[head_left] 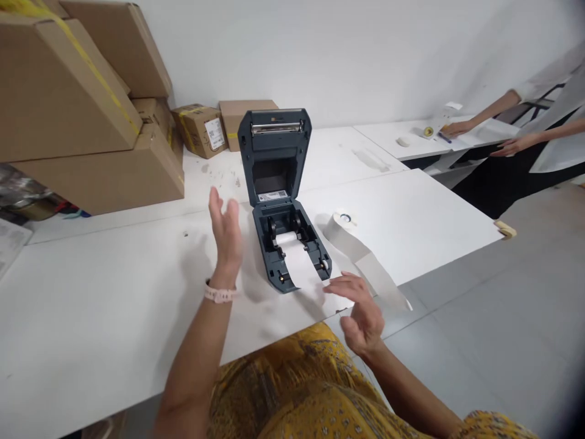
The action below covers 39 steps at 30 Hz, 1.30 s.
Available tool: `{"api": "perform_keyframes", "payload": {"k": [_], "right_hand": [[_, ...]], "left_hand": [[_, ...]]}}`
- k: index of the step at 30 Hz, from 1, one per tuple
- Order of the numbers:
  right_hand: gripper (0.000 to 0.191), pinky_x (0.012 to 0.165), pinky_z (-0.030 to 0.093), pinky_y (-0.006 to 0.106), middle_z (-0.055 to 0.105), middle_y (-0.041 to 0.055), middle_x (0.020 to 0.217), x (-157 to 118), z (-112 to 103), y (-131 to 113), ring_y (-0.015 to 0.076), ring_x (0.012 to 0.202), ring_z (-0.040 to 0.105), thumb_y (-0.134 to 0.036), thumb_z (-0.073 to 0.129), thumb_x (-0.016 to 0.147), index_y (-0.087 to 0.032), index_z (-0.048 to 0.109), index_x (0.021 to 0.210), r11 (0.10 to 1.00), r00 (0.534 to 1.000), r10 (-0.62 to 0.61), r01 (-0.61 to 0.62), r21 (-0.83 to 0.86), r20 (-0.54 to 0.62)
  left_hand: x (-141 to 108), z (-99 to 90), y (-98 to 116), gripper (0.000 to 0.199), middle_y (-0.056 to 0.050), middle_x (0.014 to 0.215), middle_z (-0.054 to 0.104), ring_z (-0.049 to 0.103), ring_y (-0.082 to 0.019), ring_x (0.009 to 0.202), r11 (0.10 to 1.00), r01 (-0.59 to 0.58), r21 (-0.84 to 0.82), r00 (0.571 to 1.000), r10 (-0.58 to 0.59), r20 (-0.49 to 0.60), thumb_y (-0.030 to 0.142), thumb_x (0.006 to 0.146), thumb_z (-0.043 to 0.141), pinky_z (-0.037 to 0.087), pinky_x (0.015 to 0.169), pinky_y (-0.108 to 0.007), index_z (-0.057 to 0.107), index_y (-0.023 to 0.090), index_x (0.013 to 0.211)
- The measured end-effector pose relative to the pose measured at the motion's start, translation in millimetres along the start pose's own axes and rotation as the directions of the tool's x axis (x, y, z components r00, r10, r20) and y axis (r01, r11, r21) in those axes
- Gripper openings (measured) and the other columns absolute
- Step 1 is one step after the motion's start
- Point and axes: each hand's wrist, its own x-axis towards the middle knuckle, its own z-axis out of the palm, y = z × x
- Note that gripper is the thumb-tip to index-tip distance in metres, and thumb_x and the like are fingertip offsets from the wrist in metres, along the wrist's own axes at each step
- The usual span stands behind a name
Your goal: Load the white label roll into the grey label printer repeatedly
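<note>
A dark label printer (265, 244) stands on the white table with its lid (275, 143) raised. Inside it sits a roll of white labels (287, 238), and the label strip (301, 265) runs out over the printer's front edge. My left hand (226, 235) is lifted to the left of the printer, fingers apart, holding nothing. To the right of the front edge, my right hand (361, 308) hovers near the strip's end with fingers spread; nothing shows in its grip. A second label roll (340, 225) lies right of the printer, its loose strip (381, 280) trailing past the table edge.
Cardboard boxes (68, 97) are stacked at the left, with smaller boxes (200, 129) behind the printer. At the far right, another person's hands (457, 128) are over a second table, near a yellow tape roll (428, 132). The table's front edge (283, 337) runs close to my body.
</note>
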Motion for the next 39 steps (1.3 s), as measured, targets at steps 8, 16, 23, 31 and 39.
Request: {"api": "perform_keyframes", "payload": {"k": [8,16,23,31,39], "right_hand": [[0.037,0.089,0.055,0.056,0.074,0.0099,0.101,22,-41,15,0.0315,0.102,0.069,-0.042,0.038,0.106,-0.028,0.068,0.122,0.992,0.971,0.127,-0.126,0.020,-0.203],[0.032,0.090,0.055,0.052,0.074,0.0086,0.101,-3,-28,14,0.0302,0.103,0.067,-0.035,0.042,0.106,-0.029,0.068,0.122,0.962,0.944,0.269,-0.257,0.090,-0.190],[0.029,0.091,0.054,0.050,0.074,0.0069,0.104,-2,-18,8,0.0272,0.102,0.067,-0.031,0.045,0.105,-0.029,0.068,0.123,0.960,0.947,0.268,-0.248,0.127,-0.176],[0.029,0.097,0.056,0.054,0.073,0.0079,0.115,-5,-13,8,0.0284,0.112,0.067,-0.033,0.044,0.105,-0.030,0.066,0.123,0.963,0.950,0.268,-0.270,0.012,-0.158],[0.049,0.123,0.039,0.054,0.065,0.0043,0.146,54,12,27,0.0248,0.145,0.051,-0.047,0.024,0.111,-0.031,0.064,0.133,0.995,0.989,0.101,-0.100,-0.019,0.104]], "left_hand": [[123,46.4,80,0.102,-0.011,0.138,0.060,0.046,-0.031,0.147,0.987,0.074,-0.141,0.931,-0.018,0.364,0.046,0.099,-0.027,0.026,0.117,-0.057,0.060,0.002,0.131],[-43,23.9,49,0.065,-0.006,0.121,0.074,0.065,-0.024,0.125,0.914,-0.404,-0.034,0.883,0.399,0.247,0.064,0.106,0.025,0.044,0.118,-0.044,0.075,0.024,0.110],[-100,7.7,15,0.056,-0.005,0.140,0.070,0.051,-0.025,0.146,0.806,-0.548,0.224,0.786,0.405,0.467,0.050,0.110,0.023,0.020,0.131,-0.053,0.071,0.027,0.125],[-115,7.1,-13,0.050,-0.006,0.144,0.069,0.050,-0.024,0.148,0.679,-0.652,0.337,0.745,0.491,0.452,0.040,0.107,0.029,0.023,0.130,-0.051,0.068,0.025,0.135],[-118,10.2,-12,0.047,-0.007,0.144,0.069,0.050,-0.025,0.148,0.727,-0.595,0.344,0.788,0.444,0.426,0.043,0.105,0.036,0.023,0.130,-0.049,0.070,0.023,0.132]]}}
